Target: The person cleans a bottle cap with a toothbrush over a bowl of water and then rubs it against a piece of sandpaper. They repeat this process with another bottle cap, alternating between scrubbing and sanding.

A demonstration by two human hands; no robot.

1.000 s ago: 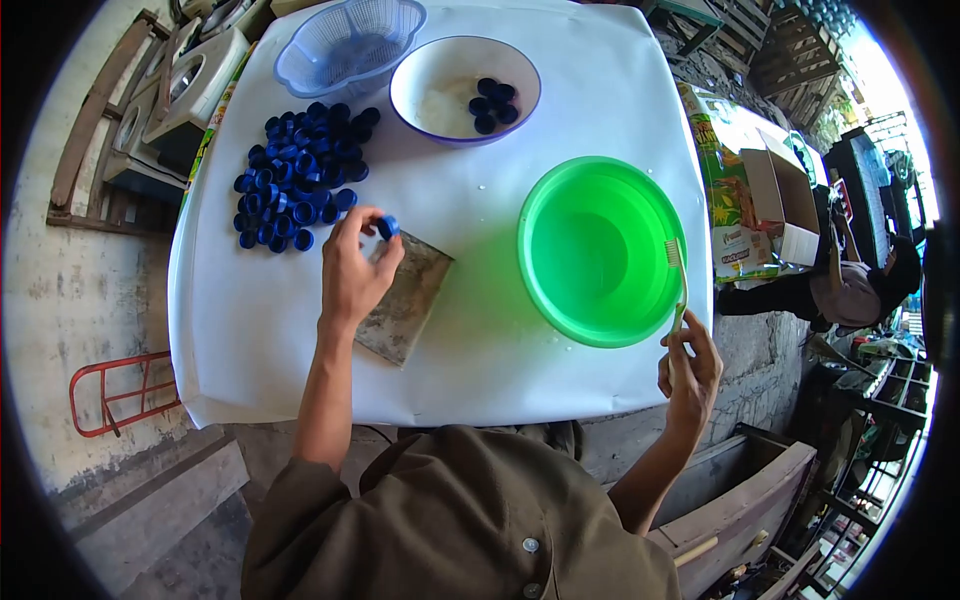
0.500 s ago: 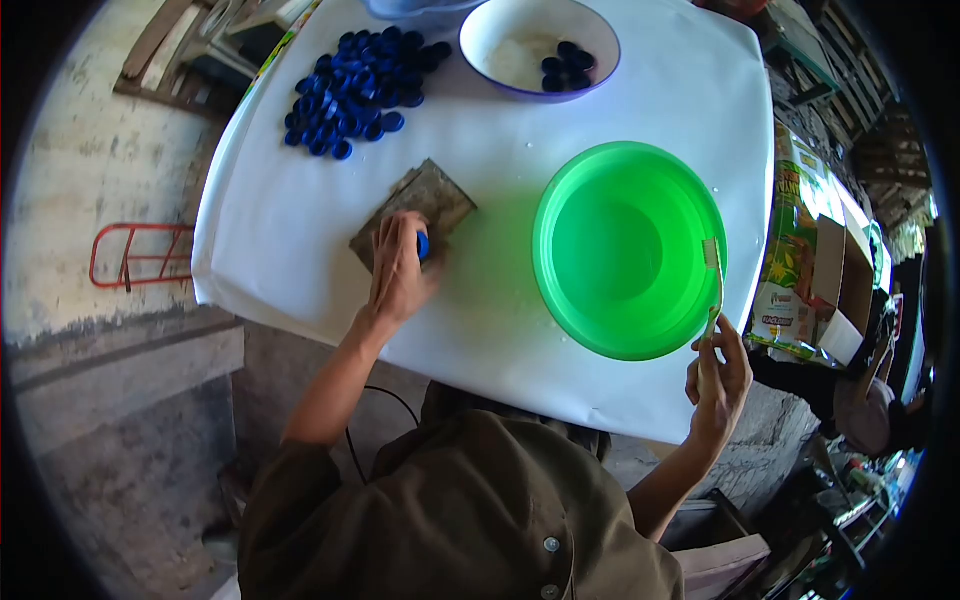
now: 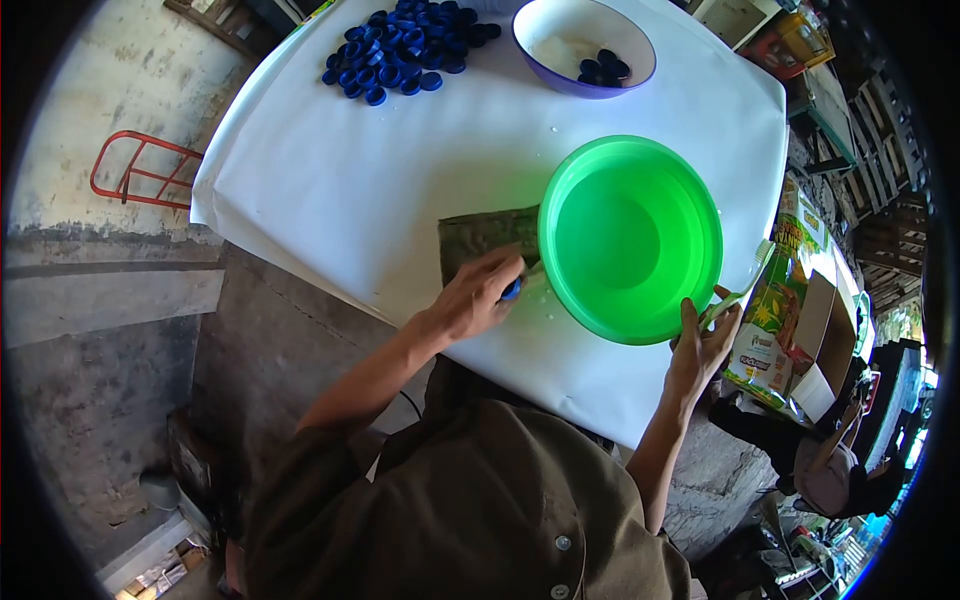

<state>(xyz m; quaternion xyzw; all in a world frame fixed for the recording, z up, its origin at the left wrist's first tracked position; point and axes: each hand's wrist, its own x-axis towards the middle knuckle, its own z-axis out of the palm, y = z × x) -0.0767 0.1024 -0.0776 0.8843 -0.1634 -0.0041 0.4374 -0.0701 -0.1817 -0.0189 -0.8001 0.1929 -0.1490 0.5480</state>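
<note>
My left hand (image 3: 478, 296) is closed around a blue bottle cap (image 3: 512, 289), just left of the green basin (image 3: 712, 215). Beside its knuckles lies a flat, dark, worn rectangular piece (image 3: 475, 236), its right end against or under the basin's rim. In my right hand (image 3: 703, 345) is a light-coloured toothbrush (image 3: 742, 292), bristles up and to the right, outside the basin. The fingers of that hand are at the basin's lower right rim. A pile of blue bottle caps (image 3: 405, 45) lies farther back on the white-covered table (image 3: 330, 190).
A white bowl with a purple outside (image 3: 560, 78) holds several blue caps at the back. Past the table's right edge are a printed package and an open cardboard box (image 3: 825, 325). Another person (image 3: 830, 465) is at the far right. A red metal frame (image 3: 125, 165) stands at left.
My left hand has moved right with the cap, and the dark piece now lies turned against the basin. My right hand has lowered the toothbrush outward, away from the basin. The camera view has shifted.
</note>
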